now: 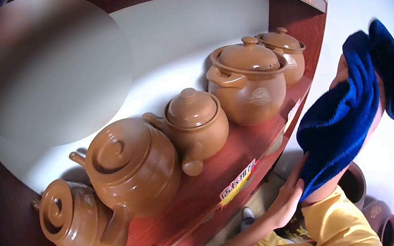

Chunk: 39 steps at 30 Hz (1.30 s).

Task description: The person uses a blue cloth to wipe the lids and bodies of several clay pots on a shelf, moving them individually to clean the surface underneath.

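Observation:
A dark blue plush cloth [339,122] lies over my raised right forearm, with another fold of it hanging at the far right. My left hand [292,195] grips the lower edge of this cloth close to my yellow right sleeve. Of my right hand [341,73], only a patch of skin shows beside the cloth; its fingers are hidden. Both hands are to the right of a dark red wooden shelf [195,194]. Nearest to them on it stands a large brown lidded clay pot [248,92] with side handles.
Along the shelf also stand a small handled pot [197,123], a big round pot [135,168], a smaller pot [76,217] at left and a lidded pot [291,55] at back right. A price label [237,184] sits on the front edge. Dark jars [376,213] are low at right.

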Motion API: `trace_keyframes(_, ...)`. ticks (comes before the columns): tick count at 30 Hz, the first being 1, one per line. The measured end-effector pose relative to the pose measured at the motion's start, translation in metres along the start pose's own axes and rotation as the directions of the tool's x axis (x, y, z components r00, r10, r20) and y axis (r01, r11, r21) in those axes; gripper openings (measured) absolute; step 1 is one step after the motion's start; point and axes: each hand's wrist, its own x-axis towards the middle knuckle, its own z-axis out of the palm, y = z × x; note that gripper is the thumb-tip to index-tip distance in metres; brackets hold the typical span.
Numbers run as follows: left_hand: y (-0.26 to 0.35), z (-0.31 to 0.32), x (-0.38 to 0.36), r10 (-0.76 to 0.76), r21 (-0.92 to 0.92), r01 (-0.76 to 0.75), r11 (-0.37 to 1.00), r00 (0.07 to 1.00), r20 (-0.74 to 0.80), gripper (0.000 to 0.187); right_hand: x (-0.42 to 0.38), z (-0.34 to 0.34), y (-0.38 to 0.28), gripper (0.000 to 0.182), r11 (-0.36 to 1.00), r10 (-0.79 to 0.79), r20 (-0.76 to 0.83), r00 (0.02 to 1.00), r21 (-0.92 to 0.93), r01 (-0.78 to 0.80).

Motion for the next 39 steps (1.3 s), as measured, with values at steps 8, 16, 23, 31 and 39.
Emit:
trace_keyframes(8, 0.019, -0.017, -0.02, 0.104, 0.455, -0.076, 0.887, 0.994, -0.037, 0.032, 0.004, -0.012, 0.018, 0.04, 0.705, 0.446, 0.285, 0.848, 0.472, -0.53)
trace_keyframes(16, 0.084, -0.046, -0.048, -0.146, 0.334, 0.294, 0.895, 0.903, -0.403, 0.026, 0.007, -0.012, 0.031, 0.048, 0.811, 0.454, 0.502, 0.736, 0.111, -0.575)
trace_keyframes(23, 0.113, -0.078, -0.1, 0.087, 0.132, 0.068, 0.989, 0.453, -0.887, 0.025, -0.009, 0.041, 0.069, 0.055, 0.796, 0.434, 0.776, 0.458, -0.091, -0.599)
trace_keyframes(31, 0.174, -0.08, -0.132, 0.304, 0.303, -0.196, 0.933, -0.025, -0.952, 0.051, 0.01, 0.14, 0.094, 0.075, 0.661, 0.085, 0.966, -0.243, -0.237, -0.712)
trace_keyframes(39, 0.216, -0.087, -0.131, 0.415, 0.589, -0.447, 0.673, -0.431, -0.802, 0.04, 0.021, 0.167, 0.156, 0.055, 0.292, -0.098, 0.928, -0.358, -0.317, -0.902)
